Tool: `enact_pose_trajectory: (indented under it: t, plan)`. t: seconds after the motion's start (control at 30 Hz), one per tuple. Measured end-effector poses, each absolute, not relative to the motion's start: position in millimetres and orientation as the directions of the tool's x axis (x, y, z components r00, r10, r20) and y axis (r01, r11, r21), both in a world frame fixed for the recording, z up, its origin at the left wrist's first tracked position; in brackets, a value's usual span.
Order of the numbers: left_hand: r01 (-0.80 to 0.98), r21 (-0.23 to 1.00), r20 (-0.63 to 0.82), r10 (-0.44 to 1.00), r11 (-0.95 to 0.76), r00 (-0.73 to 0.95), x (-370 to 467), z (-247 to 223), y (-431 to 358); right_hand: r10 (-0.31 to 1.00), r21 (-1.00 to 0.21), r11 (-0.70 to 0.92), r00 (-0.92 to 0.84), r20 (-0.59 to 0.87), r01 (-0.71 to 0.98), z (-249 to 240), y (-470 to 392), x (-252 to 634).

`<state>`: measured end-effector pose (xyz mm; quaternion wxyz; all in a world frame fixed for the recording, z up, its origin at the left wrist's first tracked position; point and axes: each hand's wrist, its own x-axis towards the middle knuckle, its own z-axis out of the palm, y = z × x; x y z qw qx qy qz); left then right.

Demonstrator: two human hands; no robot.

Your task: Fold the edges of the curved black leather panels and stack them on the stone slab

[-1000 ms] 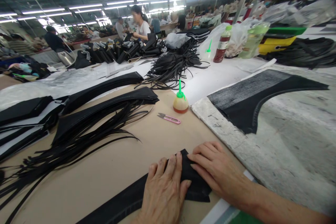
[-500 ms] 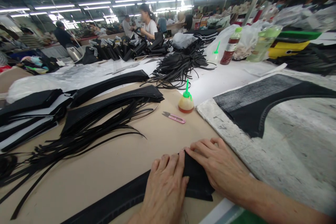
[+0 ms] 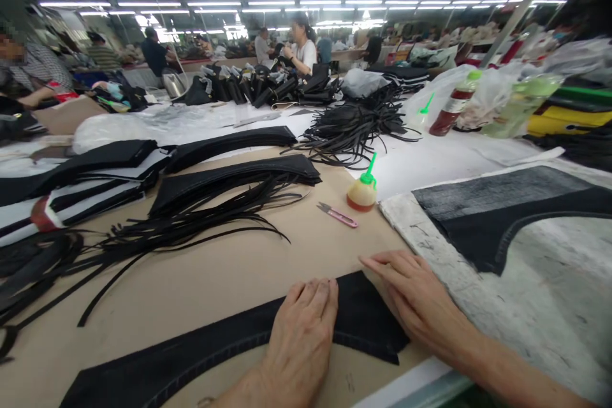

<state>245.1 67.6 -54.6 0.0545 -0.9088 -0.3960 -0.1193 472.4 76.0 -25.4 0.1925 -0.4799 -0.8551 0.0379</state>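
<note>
A curved black fabric piece [image 3: 229, 338] lies on the tan table surface [image 3: 229, 280]. Across its middle my left hand [image 3: 303, 331] lies flat, palm down, with its fingers extended and close together. My right hand [image 3: 415, 293] is at the piece's right end, fingers stretched out, its fingertips by the top right corner. Beyond the hands are pink-handled thread snips [image 3: 337, 214] and a squat bottle [image 3: 362, 193] of amber liquid with a green nozzle.
Black stacked pieces [image 3: 234, 178] and loose black strips [image 3: 191, 226] lie at the left. At the right, a pale slab [image 3: 549, 306] bears another black piece [image 3: 478, 229]. Behind stand a red-brown drink bottle [image 3: 452, 108] and a metal kettle [image 3: 173, 84]. People work farther back.
The view has turned left, showing a person at the far left. My right fingertips have moved off the fabric's top edge, and more of the black piece shows.
</note>
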Motion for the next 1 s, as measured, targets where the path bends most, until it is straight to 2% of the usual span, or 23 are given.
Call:
enact_pose_trajectory:
  t: [0.1,0.23,0.3,0.4,0.53,0.73,0.87,1.0]
  plan:
    - [0.75,0.034,0.278,0.727,-0.661,0.628,244.7,-50.8,61.5,0.753,-0.158,0.638,-0.568,0.333,0.753,-26.2,75.4,457.6]
    - [0.749,0.247,0.22,0.788,-0.615,0.575,229.7,-38.2,52.4,0.593,0.007,0.764,-0.706,0.387,0.646,-48.5,77.0,450.1]
    - [0.753,0.334,0.199,0.823,-0.567,0.532,211.6,-30.2,48.1,0.57,0.056,0.768,-0.721,0.394,0.638,-63.1,81.3,458.1]
    - [0.81,0.39,0.192,0.899,-0.437,0.393,173.3,-23.5,39.8,0.599,0.054,0.75,-0.711,0.369,0.659,-70.7,86.9,472.0]
    - [0.902,0.338,0.198,0.957,-0.268,0.21,131.1,-28.5,30.5,0.63,0.025,0.723,-0.674,0.387,0.69,-48.6,85.2,456.1]
    - [0.88,0.238,0.236,0.903,-0.411,0.358,142.8,-39.8,27.0,0.525,-0.101,0.845,-0.775,0.352,0.526,-32.7,81.3,370.5]
    - [0.879,0.141,0.279,0.87,-0.455,0.405,152.5,-43.5,26.4,0.497,-0.076,0.86,-0.795,0.347,0.504,-44.8,80.8,345.7]
    - [0.889,0.206,0.234,0.903,-0.409,0.361,135.5,-37.9,22.7,0.46,-0.036,0.873,-0.8,0.384,0.486,-47.2,84.1,346.9]
